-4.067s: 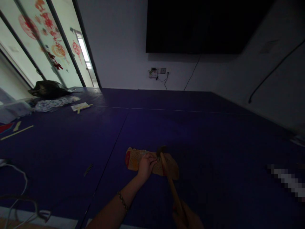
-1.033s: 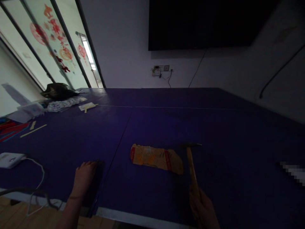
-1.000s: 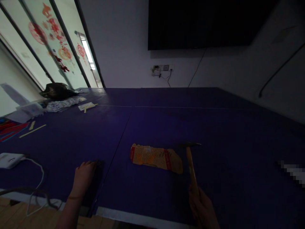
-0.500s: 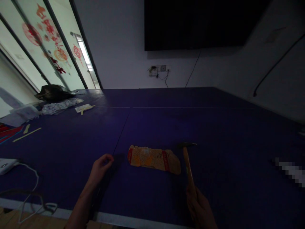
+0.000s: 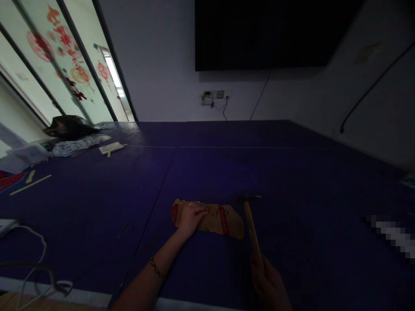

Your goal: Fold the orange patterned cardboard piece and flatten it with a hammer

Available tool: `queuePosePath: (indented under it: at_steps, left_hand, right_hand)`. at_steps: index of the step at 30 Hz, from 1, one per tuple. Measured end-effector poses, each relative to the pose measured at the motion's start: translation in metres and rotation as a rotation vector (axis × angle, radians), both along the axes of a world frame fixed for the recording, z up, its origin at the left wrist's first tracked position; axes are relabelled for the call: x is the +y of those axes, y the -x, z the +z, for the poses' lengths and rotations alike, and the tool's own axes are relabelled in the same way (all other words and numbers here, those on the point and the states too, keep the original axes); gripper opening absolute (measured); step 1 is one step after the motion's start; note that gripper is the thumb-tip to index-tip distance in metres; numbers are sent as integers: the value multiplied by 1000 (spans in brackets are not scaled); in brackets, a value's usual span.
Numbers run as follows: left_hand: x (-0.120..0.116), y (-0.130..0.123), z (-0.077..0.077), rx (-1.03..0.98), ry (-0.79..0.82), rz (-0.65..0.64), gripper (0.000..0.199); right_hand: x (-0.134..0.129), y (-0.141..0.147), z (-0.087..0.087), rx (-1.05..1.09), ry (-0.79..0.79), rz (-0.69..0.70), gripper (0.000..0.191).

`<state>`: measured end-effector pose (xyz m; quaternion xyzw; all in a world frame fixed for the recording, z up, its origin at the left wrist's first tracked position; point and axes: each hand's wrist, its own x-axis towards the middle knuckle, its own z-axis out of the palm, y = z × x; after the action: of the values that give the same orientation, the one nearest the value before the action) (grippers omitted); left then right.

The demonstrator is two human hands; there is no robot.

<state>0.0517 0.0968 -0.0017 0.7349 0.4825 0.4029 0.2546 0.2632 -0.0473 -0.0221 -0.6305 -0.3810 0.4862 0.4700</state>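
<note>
A flat, tan, sole-shaped piece (image 5: 212,218) with red bands and rows of small dots lies on the blue-purple table. My left hand (image 5: 192,217) rests over its left half, with fingers bent and the fingertips drawn together. Whatever they may pinch is hidden or too small to make out. To the right of the piece, my right hand (image 5: 269,280) is wrapped round the wooden handle of a hammer (image 5: 252,226). The dark hammer head is at the far end, just beyond the piece's right edge. Thin dark sticks, like nails, (image 5: 125,230) lie left of my left forearm.
A white device (image 5: 7,225) with a looping cable is at the left edge. Yellow strips (image 5: 30,185), a white packet (image 5: 111,147), plastic bags (image 5: 79,144) and a black bag (image 5: 69,126) lie farther back. A pixelated patch (image 5: 394,233) covers something at right.
My left hand has moved right, from beside the tan piece onto it, uncovering the thin sticks on the table. My right hand still holds the hammer in nearly the same place.
</note>
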Motion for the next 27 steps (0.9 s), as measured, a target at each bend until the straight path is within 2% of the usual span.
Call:
queuePosePath:
  at_steps: [6,10,14,24,27]
  left_hand:
    - [-1,-12,-11,111,-13,49,12]
    - [-3,-13,-11,187,6,107,15]
    - [-5,-13,-11,230,45,88,14]
    - [-5,-13,-12,213,73,89,11]
    - [-4,-12,-14,203,76,95,11]
  right_hand:
    - [-2,3,-8,-6,0,-102,49]
    - [-2,1,-8,-14,14,-72,51]
    - [0,0,-6,-37,3,-27,48]
    - [-1,1,-11,-39,-20,-28,43]
    - [0,-2,-11,-60,1,27,44]
